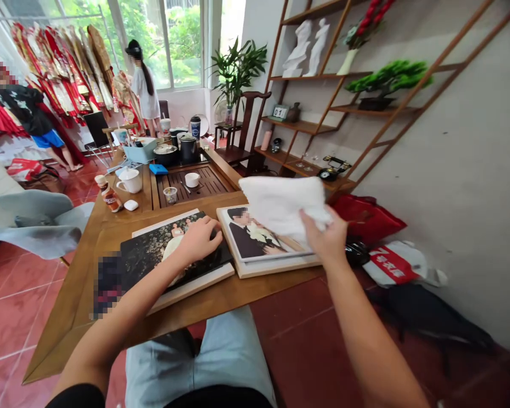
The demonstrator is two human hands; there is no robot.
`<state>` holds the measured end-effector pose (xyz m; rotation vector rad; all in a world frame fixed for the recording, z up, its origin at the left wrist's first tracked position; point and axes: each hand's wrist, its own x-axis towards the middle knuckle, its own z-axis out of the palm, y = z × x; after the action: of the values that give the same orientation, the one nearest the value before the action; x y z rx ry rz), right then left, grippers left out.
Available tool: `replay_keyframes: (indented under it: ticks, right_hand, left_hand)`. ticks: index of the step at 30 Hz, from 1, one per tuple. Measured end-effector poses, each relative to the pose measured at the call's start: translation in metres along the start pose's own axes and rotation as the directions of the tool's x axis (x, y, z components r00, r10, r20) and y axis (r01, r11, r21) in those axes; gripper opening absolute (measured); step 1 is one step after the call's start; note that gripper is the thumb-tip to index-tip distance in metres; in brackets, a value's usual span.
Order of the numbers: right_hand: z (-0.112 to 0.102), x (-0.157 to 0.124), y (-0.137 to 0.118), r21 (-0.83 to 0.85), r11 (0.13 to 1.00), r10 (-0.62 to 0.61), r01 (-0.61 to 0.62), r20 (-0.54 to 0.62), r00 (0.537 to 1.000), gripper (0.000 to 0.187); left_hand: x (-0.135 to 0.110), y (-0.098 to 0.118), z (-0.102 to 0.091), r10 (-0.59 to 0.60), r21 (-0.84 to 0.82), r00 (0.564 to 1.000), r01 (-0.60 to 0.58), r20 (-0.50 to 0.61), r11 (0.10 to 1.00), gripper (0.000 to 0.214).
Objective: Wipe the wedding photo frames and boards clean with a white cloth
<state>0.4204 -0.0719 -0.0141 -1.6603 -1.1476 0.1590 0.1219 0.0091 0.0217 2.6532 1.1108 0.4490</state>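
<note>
My right hand grips the near edge of a white cloth, which is raised over a framed wedding photo and hides its upper right part. Beneath that photo is a pale board or frame. My left hand rests on a dark wedding photo panel, near its right side, thumb and fingers apart and holding nothing. That panel lies on another pale frame, left of the framed photo. My left forearm hides part of the panel.
On the wooden table stand a lidded white mug, a bottle and a tea tray with a small white cup. A shelf and bags are at right. Two people stand near hanging garments.
</note>
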Motion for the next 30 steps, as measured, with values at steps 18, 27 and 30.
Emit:
replay_keyframes:
  ticks: [18, 27, 30]
  right_hand:
    - [-0.019, 0.051, 0.082, 0.297, 0.750, 0.528, -0.591, 0.270, 0.805, 0.029]
    - [-0.010, 0.047, 0.082, 0.343, 0.766, 0.502, -0.543, 0.208, 0.839, 0.032]
    - [-0.010, 0.047, 0.083, 0.355, 0.774, 0.490, -0.525, 0.190, 0.851, 0.028]
  left_hand:
    - [0.041, 0.028, 0.054, -0.208, 0.137, 0.977, 0.200, 0.049, 0.970, 0.043]
    - [0.043, 0.045, 0.059, -0.323, 0.151, 0.946, 0.314, 0.036, 0.937, 0.049]
    - [0.041, 0.047, 0.058, -0.334, 0.156, 0.942, 0.324, 0.041, 0.933, 0.048]
